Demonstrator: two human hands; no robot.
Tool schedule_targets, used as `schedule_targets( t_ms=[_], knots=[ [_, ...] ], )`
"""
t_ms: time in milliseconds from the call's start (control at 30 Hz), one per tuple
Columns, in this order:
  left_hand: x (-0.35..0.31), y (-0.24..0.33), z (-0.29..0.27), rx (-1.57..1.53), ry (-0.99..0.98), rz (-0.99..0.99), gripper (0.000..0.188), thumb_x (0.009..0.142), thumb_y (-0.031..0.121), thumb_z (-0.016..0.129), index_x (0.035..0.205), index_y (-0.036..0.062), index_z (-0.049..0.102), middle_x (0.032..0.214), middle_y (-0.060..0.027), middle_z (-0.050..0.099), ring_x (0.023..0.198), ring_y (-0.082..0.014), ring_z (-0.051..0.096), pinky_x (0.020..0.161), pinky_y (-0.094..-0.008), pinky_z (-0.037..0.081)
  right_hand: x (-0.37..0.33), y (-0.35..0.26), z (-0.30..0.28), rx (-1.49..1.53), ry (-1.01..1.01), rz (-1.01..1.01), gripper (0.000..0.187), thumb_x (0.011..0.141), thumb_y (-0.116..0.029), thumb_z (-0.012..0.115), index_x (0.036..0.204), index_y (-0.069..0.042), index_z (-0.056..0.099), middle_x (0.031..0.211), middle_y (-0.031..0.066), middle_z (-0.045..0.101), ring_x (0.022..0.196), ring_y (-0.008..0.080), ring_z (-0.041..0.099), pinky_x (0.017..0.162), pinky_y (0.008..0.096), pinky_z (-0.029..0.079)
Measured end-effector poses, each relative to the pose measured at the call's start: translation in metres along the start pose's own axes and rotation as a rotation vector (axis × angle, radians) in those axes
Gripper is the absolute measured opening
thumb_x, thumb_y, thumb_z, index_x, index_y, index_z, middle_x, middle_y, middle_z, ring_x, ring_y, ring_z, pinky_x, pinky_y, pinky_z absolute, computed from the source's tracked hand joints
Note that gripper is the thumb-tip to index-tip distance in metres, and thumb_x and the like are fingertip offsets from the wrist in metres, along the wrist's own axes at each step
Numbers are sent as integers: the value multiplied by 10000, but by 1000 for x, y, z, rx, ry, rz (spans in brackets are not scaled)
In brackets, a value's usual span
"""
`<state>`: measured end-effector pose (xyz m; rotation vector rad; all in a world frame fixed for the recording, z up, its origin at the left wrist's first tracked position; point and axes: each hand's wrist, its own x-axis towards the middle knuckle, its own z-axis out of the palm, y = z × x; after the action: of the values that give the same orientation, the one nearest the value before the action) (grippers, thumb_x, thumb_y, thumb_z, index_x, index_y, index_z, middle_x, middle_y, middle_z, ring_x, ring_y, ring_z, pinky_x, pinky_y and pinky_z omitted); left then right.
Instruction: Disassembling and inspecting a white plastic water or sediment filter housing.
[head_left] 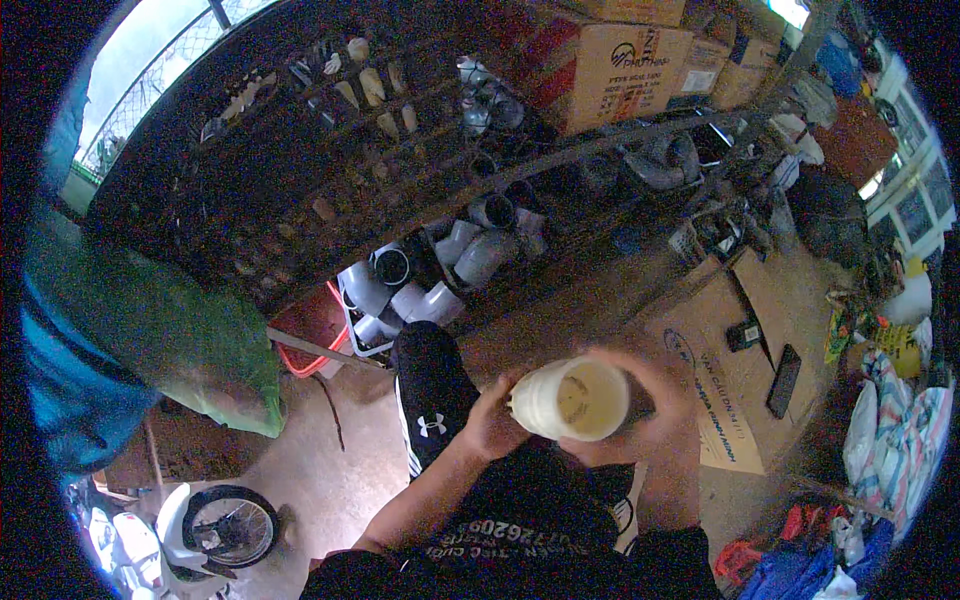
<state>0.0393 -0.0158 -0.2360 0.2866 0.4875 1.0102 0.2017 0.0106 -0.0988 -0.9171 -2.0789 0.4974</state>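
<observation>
A cream-coloured hollow cylinder (545,405), cup-like and ridged on its outer side, is tilted so its round opening faces up and to the right. Brownish marks show on its inside. My left hand (494,422) is closed around its left end. On the other side my right hand (655,405) curves around the rim, smeared by motion, so I cannot tell whether its fingers press on the cylinder. Both hands are above my lap, in front of my dark shirt.
Grey pipe elbows (485,258) fill a tray ahead, beside a dark rack of fittings (300,200). Cardboard boxes (625,75) stand at the far side. Flattened cardboard (735,440) carries a dark phone-like slab (784,381) on the right. A wheel (232,527) is at lower left.
</observation>
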Motion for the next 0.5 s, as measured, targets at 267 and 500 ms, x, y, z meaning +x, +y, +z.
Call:
schedule_targets(
  t_ms=[267, 500],
  knots=[
    [1, 3, -24, -59, -56, -80, 582, 771, 534, 513, 1166, 115, 421, 944, -81, 561, 766, -203, 580, 567, -314, 475, -1, 13, 3, 6, 214, 65, 649, 435, -341, 824, 958, -36, 588, 879, 95, 623, 814, 236, 616, 754, 337, 480],
    [2, 1, -25, -17, 12, -209, 591, 789, 581, 431, 1096, 82, 512, 929, -87, 582, 762, -191, 589, 581, -314, 478, 12, 21, 3, -41, 42, -162, 676, 435, -315, 821, 995, -29, 573, 886, 117, 622, 828, 254, 611, 766, 362, 480]
  ],
)
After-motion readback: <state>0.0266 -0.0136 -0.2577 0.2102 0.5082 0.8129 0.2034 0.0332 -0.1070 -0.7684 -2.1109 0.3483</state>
